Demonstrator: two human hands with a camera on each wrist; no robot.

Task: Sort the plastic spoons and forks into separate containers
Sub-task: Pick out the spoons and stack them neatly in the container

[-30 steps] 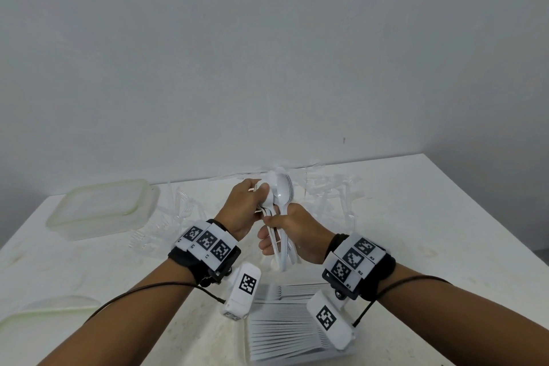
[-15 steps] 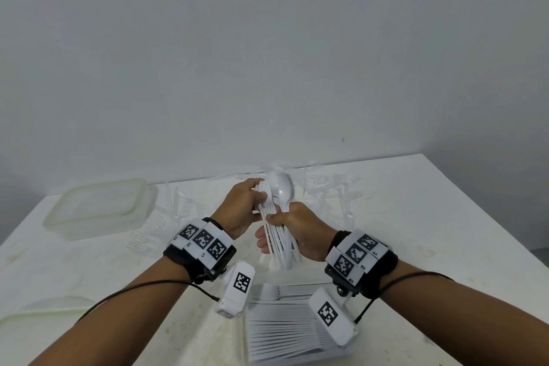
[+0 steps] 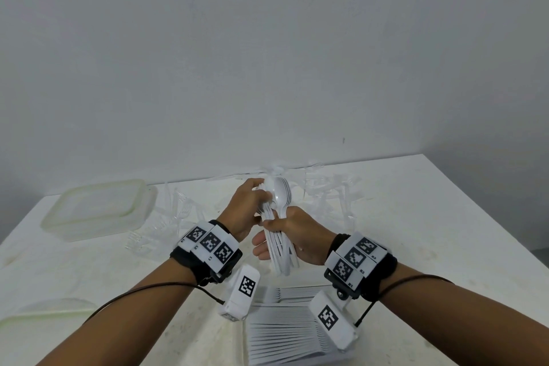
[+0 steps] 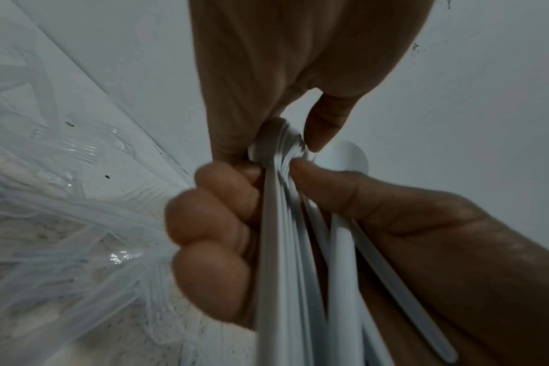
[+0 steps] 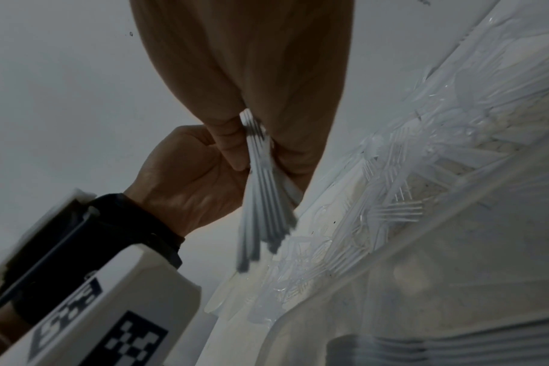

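Observation:
A bundle of white plastic spoons stands upright above the table's middle. My right hand grips the handles in a fist, the handle ends fanning out below it. My left hand pinches the spoon bowls at the top of the bundle. Clear plastic forks lie scattered on the table behind and to the left, with more clear cutlery to the right. Below my wrists sits a container of stacked white cutlery.
A lidded translucent container stands at the back left. A translucent lid lies at the near left edge. The white table ends at a wall behind and at an edge on the right.
The bundle has stayed in both hands with little motion. My left fingers have shifted slightly on the spoon bowls, and both hands sit a touch lower and closer.

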